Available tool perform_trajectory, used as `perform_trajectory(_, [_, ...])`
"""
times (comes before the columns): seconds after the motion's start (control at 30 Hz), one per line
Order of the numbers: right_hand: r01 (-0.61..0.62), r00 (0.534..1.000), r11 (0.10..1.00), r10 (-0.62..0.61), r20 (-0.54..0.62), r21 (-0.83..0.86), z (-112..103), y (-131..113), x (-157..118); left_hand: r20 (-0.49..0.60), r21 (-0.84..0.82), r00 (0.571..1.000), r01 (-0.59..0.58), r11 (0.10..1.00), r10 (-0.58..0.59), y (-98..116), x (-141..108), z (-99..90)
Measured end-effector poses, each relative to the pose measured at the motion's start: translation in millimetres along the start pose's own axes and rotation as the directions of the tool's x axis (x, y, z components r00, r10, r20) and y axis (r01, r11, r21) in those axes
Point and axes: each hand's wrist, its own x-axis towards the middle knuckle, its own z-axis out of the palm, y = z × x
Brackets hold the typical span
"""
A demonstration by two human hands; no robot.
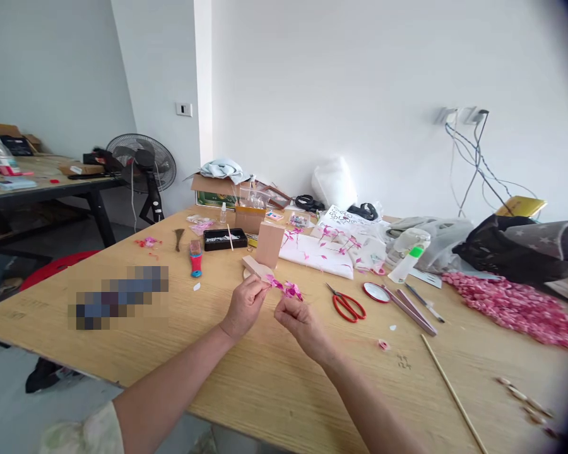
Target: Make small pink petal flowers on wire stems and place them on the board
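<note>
Near the middle of the table, my left hand (247,306) is closed in a pinch at one end of a magenta artificial flower sprig (291,290). My right hand (299,320) is curled into a fist just below the blossoms at the other end, its fingers wrapped over the stem. The stem itself is mostly hidden by my fingers. Just beyond my left hand stands a wooden block stand (269,244) with a slanted wooden piece (257,268) in front. Behind my hands, several similar pink flower sprigs (325,234) are set over a white foam slab (312,257).
To the right lie red-handled scissors (345,306), a round red-rimmed dish (376,292), tweezers (411,312), a thin wooden stick (452,391) and a pink petal heap (515,309). A brush (195,258) and black tray (224,239) are at left; a box (218,189) stands behind.
</note>
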Motion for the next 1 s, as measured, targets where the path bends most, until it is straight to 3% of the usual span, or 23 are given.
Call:
perform_trajectory(0.23, [-0.060,0.997,0.998,0.060,-0.044,0.017,-6.5,10.4,1.3,-0.024,-0.186,0.998,0.056,0.981,-0.062,14.9,2.4,-0.5])
perform_trajectory(0.37, [-0.079,0.997,0.940,0.065,-0.053,-0.332,-28.8,3.6,-11.5,-0.027,-0.162,0.996,-0.086,0.983,0.083,21.1,8.6,-8.7])
perform_trajectory(0.43, [-0.098,0.985,0.877,0.018,-0.172,-0.470,-40.6,-5.8,-18.2,-0.035,-0.108,0.984,-0.180,0.978,0.177,23.3,13.2,-14.0])
perform_trajectory(0.5, [-0.151,0.956,0.871,0.008,-0.292,-0.468,-47.6,-18.4,-21.5,-0.035,-0.022,0.960,-0.278,0.960,0.277,26.0,17.7,-18.8])
perform_trajectory(0.57, [-0.164,0.946,0.933,0.057,-0.320,-0.319,-48.1,-32.5,-20.4,-0.019,0.059,0.924,-0.381,0.923,0.383,29.1,21.3,-21.9])
perform_trajectory(0.63, [-0.147,0.943,0.987,0.121,-0.311,-0.062,-43.9,-44.8,-15.8,0.007,0.123,0.882,-0.468,0.875,0.471,31.8,23.7,-23.1])
perform_trajectory(0.7, [-0.142,0.931,0.967,0.203,-0.302,0.213,-38.2,-51.7,-9.6,0.028,0.180,0.848,-0.525,0.832,0.529,33.2,25.3,-22.7])
perform_trajectory(0.8, [-0.202,0.939,0.833,0.314,-0.140,0.516,-31.2,-49.7,-1.0,0.049,0.255,0.812,-0.573,0.779,0.581,31.9,28.2,-21.1])
perform_trajectory(0.9, [-0.288,0.940,0.647,0.331,0.081,0.706,-25.9,-38.4,5.1,0.038,0.269,0.793,-0.594,0.758,0.608,27.6,31.0,-19.5])
perform_trajectory(1.0, [-0.315,0.933,0.465,0.313,0.179,0.827,-20.8,-26.6,8.7,0.033,0.260,0.798,-0.589,0.765,0.602,23.0,30.0,-16.4])
